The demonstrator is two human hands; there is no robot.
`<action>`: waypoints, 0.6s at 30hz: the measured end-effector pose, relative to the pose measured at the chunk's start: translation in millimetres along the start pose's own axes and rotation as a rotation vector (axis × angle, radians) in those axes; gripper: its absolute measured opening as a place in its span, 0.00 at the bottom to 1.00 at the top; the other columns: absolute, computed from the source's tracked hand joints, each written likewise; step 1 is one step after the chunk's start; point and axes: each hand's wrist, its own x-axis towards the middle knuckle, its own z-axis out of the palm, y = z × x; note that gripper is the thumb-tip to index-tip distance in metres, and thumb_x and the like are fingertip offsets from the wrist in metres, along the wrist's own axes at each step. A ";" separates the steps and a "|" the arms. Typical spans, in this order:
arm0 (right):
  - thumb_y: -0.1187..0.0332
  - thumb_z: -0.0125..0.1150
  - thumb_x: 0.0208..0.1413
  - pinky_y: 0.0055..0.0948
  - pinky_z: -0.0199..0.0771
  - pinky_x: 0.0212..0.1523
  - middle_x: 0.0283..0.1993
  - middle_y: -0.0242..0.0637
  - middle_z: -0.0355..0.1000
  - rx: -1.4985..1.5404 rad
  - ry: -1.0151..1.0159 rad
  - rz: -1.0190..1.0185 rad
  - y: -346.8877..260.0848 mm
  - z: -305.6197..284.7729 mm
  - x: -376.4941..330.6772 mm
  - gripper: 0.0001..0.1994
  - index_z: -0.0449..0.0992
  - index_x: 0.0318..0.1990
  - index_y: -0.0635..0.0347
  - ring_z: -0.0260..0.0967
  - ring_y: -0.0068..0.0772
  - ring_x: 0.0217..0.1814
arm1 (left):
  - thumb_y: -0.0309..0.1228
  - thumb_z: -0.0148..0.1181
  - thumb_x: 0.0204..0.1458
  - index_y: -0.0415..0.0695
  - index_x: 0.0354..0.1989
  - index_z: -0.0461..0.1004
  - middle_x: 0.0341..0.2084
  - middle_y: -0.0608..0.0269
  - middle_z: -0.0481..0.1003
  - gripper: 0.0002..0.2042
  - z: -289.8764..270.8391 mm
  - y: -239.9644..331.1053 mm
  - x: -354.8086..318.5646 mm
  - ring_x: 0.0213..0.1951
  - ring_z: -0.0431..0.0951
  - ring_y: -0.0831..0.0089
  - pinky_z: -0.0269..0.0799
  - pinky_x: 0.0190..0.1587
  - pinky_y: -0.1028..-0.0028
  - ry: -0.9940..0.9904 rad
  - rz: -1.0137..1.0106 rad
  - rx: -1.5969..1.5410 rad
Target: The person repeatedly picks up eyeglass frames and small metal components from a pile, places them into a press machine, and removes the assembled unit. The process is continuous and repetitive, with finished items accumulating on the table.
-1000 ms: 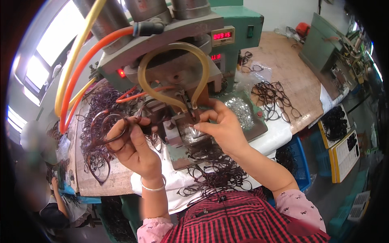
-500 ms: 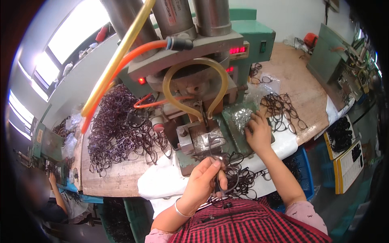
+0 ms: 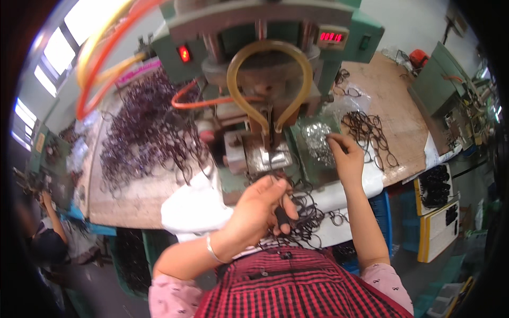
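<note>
A wooden worktop point(image 3: 392, 100) in a bright workshop carries a green press machine point(image 3: 275, 63) and a big heap of dark wire rings point(image 3: 143, 143) toward its left edge. At the near edge, the left hand point(image 3: 260, 212) is closed on a dark ring point(image 3: 283, 214) — which way it lies I cannot tell. The right hand point(image 3: 344, 156) — fingers pinched — touches small silver parts point(image 3: 317, 139) in a tray.
</note>
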 end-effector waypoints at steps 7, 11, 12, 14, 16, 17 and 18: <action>0.75 0.65 0.53 0.18 0.70 0.39 0.36 0.33 0.79 0.153 -0.085 0.156 12.7 -2.8 -3.8 0.08 0.82 0.41 0.65 0.72 0.19 0.36 | 0.26 0.60 0.58 0.36 0.36 0.75 0.26 0.62 0.78 0.05 -56.3 -24.1 -12.0 0.30 0.78 0.78 0.73 0.32 0.79 0.345 0.687 0.766; 0.75 0.65 0.52 0.18 0.71 0.41 0.36 0.33 0.79 0.215 -0.159 0.214 -4.1 9.3 -3.1 0.09 0.81 0.42 0.66 0.73 0.19 0.37 | 0.31 0.73 0.44 0.39 0.40 0.76 0.26 0.61 0.77 0.16 -52.9 -30.7 3.2 0.30 0.77 0.71 0.73 0.32 0.74 0.536 1.047 1.142; 0.75 0.65 0.52 0.18 0.71 0.41 0.36 0.33 0.79 0.217 -0.171 0.204 -10.5 14.1 -0.8 0.10 0.81 0.42 0.66 0.73 0.19 0.37 | 0.31 0.75 0.40 0.39 0.40 0.76 0.26 0.60 0.77 0.19 -44.0 -33.4 11.3 0.30 0.77 0.70 0.72 0.33 0.73 0.524 1.104 1.254; 0.75 0.65 0.53 0.19 0.71 0.42 0.37 0.33 0.79 0.271 -0.191 0.208 -14.9 21.2 1.5 0.10 0.81 0.43 0.65 0.73 0.19 0.38 | 0.34 0.77 0.39 0.41 0.41 0.78 0.22 0.63 0.76 0.20 -42.7 -42.5 26.9 0.26 0.74 0.68 0.69 0.26 0.72 0.551 1.159 1.313; 0.76 0.64 0.54 0.19 0.71 0.44 0.39 0.32 0.78 0.296 -0.206 0.257 -16.2 19.8 0.6 0.09 0.81 0.43 0.65 0.73 0.20 0.41 | 0.33 0.76 0.39 0.41 0.38 0.79 0.18 0.66 0.74 0.18 -45.9 -42.5 19.6 0.22 0.72 0.71 0.66 0.25 0.74 0.524 0.971 1.269; 0.76 0.64 0.54 0.19 0.71 0.44 0.39 0.33 0.78 0.254 -0.172 0.228 -13.7 16.5 0.2 0.09 0.81 0.43 0.65 0.73 0.20 0.41 | 0.32 0.76 0.39 0.41 0.36 0.79 0.17 0.67 0.72 0.16 -49.6 -35.0 15.5 0.22 0.71 0.72 0.65 0.25 0.75 0.500 0.885 1.206; 0.76 0.64 0.54 0.19 0.71 0.45 0.39 0.33 0.78 0.200 -0.145 0.207 -8.2 7.4 -3.5 0.09 0.81 0.42 0.66 0.73 0.20 0.41 | 0.31 0.76 0.39 0.41 0.34 0.79 0.16 0.68 0.71 0.14 -53.1 -28.9 9.2 0.21 0.69 0.73 0.64 0.26 0.76 0.477 0.789 1.130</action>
